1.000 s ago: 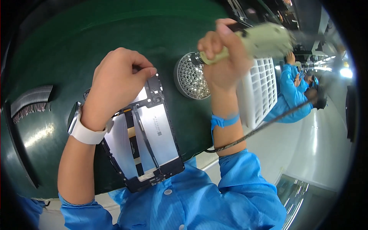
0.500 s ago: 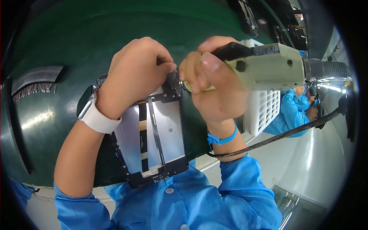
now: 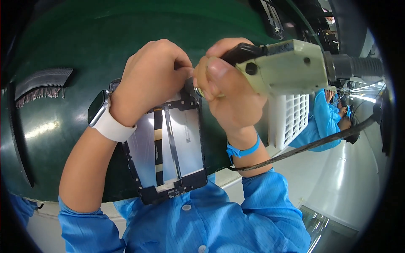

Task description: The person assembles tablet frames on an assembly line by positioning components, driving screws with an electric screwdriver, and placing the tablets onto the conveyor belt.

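An opened tablet with silver panels, a black frame and dark ribbon cables lies at the near edge of the green table. Over its far end is my left hand, thumb and fingers pinched together; whatever is between them is hidden. My right hand is closed around a pale green electric screwdriver with a black lever, held nearly level. Its tip end points left, close beside my left fingertips at the tablet's far end. The tip itself is hidden by my fingers.
A white slatted basket stands to the right, with a dark cable hanging across below it. A fanned row of thin strips lies at the left. Beyond the basket, a co-worker in blue sits; black parts lie far right.
My right hand and the screwdriver have shifted slightly left, nearer my left fingertips. My left hand keeps its pinch at the tablet's far end.
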{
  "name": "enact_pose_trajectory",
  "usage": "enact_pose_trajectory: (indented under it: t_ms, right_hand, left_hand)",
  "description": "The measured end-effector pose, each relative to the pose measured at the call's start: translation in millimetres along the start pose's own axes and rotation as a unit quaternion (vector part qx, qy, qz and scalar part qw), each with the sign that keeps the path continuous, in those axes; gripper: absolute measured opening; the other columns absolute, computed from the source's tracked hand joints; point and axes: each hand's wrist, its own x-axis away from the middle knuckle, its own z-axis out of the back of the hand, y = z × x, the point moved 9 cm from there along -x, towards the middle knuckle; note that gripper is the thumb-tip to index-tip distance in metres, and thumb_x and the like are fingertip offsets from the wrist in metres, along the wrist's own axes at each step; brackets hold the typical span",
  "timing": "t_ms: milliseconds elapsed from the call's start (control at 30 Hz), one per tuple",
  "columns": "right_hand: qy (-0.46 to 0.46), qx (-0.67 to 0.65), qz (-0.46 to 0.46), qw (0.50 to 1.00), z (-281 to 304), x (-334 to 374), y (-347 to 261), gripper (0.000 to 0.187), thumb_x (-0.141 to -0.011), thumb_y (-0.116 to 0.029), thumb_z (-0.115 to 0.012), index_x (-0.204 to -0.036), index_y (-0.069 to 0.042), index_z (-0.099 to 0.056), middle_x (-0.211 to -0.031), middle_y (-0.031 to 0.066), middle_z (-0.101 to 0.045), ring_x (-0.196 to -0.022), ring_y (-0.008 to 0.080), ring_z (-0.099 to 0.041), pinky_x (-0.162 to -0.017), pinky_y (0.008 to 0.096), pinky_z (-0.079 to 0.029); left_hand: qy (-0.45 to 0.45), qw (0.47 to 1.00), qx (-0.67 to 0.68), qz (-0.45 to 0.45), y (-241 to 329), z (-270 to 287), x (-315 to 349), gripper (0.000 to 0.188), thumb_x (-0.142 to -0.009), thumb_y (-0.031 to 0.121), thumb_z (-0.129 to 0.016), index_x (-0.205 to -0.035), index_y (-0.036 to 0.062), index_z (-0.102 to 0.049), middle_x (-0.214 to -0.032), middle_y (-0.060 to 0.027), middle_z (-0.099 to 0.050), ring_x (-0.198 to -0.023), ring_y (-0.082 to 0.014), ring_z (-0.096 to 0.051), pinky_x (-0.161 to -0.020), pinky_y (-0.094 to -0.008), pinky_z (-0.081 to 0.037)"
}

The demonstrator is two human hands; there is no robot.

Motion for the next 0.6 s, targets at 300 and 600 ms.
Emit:
enact_pose_trajectory:
  t_ms: [300, 600]
  right_hand:
    - [0.07, -0.092, 0.061, 0.991, 65.9, -6.5, -36.2, 0.016, -0.085, -0.003, -0.063, -0.098, 0.007, -0.061, -0.062, 0.0061, -0.054, -0.046, 0.0122, -0.048, -0.05, 0.0281, -0.042]
    - [0.128, -0.04, 0.046, 0.99, 87.2, 4.3, -19.2, 0.016, -0.084, 0.001, -0.061, -0.098, 0.009, -0.06, -0.06, 0.0058, -0.052, -0.047, 0.0117, -0.046, -0.049, 0.0261, -0.04]
  left_hand:
    - [0.009, 0.96, -0.232, -0.156, 50.6, -1.2, 59.9, 0.033, -0.075, 0.014, -0.076, -0.107, 0.006, -0.073, -0.13, -0.0133, -0.059, -0.117, -0.0338, -0.055, -0.096, -0.0424, -0.047]
    - [-0.016, 0.956, -0.254, -0.143, 49.0, -5.4, 66.6, 0.034, -0.071, 0.017, -0.077, -0.104, 0.008, -0.074, -0.134, -0.0159, -0.058, -0.122, -0.0344, -0.054, -0.1, -0.0479, -0.043]
